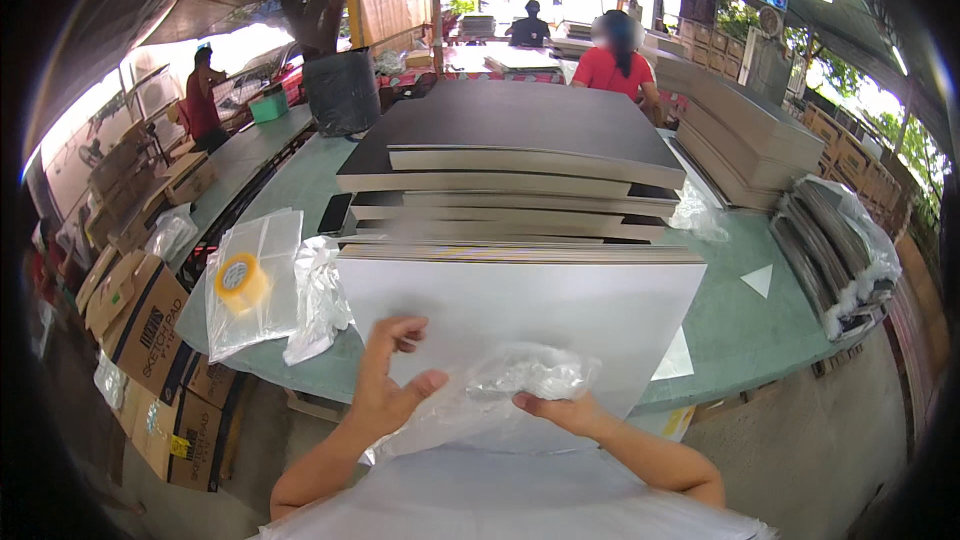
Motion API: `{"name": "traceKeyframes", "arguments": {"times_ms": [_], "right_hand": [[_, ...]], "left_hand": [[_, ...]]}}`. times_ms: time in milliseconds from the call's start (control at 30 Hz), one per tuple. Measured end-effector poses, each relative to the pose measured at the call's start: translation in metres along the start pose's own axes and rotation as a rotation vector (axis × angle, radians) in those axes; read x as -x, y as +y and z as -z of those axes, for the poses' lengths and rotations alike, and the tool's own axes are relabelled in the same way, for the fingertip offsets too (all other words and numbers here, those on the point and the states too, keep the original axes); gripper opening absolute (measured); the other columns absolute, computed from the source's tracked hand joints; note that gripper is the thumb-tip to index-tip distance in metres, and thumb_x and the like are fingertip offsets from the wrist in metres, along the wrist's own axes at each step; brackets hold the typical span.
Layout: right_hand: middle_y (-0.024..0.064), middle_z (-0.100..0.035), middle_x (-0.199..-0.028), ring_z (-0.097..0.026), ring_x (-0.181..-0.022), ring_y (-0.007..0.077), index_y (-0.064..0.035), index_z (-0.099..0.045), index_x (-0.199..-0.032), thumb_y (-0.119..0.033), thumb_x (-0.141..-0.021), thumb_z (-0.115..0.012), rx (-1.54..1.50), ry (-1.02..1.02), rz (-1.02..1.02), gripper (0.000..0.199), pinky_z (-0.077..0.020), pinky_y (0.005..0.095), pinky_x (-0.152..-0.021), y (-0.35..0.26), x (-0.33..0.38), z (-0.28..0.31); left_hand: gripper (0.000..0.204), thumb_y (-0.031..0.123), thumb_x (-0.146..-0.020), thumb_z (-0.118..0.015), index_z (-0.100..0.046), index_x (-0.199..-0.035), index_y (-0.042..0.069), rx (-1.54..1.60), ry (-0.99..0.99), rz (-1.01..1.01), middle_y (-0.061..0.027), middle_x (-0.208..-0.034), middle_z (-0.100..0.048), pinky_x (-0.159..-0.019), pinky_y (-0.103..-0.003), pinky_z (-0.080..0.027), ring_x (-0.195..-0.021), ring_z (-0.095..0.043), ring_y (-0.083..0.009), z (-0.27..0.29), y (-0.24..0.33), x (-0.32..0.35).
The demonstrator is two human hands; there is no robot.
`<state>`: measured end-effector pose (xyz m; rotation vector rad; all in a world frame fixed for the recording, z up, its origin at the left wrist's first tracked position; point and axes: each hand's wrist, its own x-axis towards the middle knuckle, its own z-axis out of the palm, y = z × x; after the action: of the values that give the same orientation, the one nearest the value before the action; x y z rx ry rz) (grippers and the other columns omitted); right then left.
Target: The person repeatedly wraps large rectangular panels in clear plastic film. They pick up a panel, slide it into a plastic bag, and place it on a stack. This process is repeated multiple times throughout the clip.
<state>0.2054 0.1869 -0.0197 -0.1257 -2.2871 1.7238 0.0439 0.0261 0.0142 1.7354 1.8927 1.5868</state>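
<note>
1. Film [530, 372], clear and crumpled, lies bunched over the lower part of a white board [610, 305], directly in front of us.
2. Our right hand [565, 412] holds this film, its thumb pressed to the near edge; we cannot see the other fingers, hidden beneath.
3. Our left hand [392, 380] is spread, thumb well apart from half-curled fingers, over the board's left side; we see nothing gripped in it.
4. Behind the white board we have a tall stack of dark-topped boards [530, 120], its layers unevenly offset.
5. To our left, a roll of yellow tape [240, 283] rests on clear plastic sleeves [262, 325].
6. All these sit on our green table [740, 340], with a plastic-wrapped bundle [835, 252] at its right edge.
7. Farther out, we see cardboard boxes [150, 330] at left and a person in red [615, 70] beyond the stack.
</note>
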Motion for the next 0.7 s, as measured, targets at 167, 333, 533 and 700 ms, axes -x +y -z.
{"name": "traceKeyframes", "arguments": {"times_ms": [167,333,533,700], "right_hand": [[0.0035,-0.053,-0.094,-0.051,-0.082,0.0106,-0.0040,-0.044,-0.108,-0.010,-0.073,-0.062,-0.183,0.028,-0.034,0.040,-0.0429,0.0245,-0.069,-0.014,0.008,-0.010],[0.0045,-0.053,-0.087,-0.050,-0.075,0.0125,-0.0018,-0.049,-0.101,-0.013,-0.072,-0.064,0.120,-0.576,-0.198,0.034,-0.0404,0.0241,-0.068,0.003,0.043,0.026],[0.0071,-0.054,-0.081,-0.052,-0.076,0.0176,0.0004,-0.050,-0.098,-0.008,-0.073,-0.061,0.114,0.123,0.154,0.029,-0.0406,0.0259,-0.072,-0.027,0.023,0.012],[0.0094,-0.056,-0.082,-0.052,-0.072,0.0160,-0.0001,-0.050,-0.100,-0.007,-0.074,-0.060,-0.277,-0.072,-0.048,0.029,-0.0413,0.0258,-0.069,-0.014,0.026,0.003]], "left_hand": [[0.045,0.016,-0.066,-0.070,-0.051,-0.104,0.001,0.019,-0.220,0.307,-0.0099,-0.092,-0.058,-0.082,-0.031,-0.039,-0.090,-0.051,-0.0185,-0.022,-0.005,0.013],[0.033,0.007,-0.064,-0.069,-0.053,-0.092,0.002,0.333,0.206,0.434,-0.0053,-0.084,-0.059,-0.073,-0.026,-0.043,-0.081,-0.053,-0.0116,0.014,-0.012,-0.013],[0.056,0.011,-0.066,-0.070,-0.041,-0.113,0.007,0.131,-0.259,0.249,-0.0092,-0.101,-0.050,-0.078,-0.026,-0.040,-0.089,-0.049,-0.0167,-0.022,0.003,0.002],[0.060,0.009,-0.067,-0.069,-0.037,-0.118,0.009,0.946,-0.422,0.610,-0.0080,-0.092,-0.052,-0.072,-0.023,-0.040,-0.082,-0.050,-0.0124,-0.036,0.000,0.005]]}}
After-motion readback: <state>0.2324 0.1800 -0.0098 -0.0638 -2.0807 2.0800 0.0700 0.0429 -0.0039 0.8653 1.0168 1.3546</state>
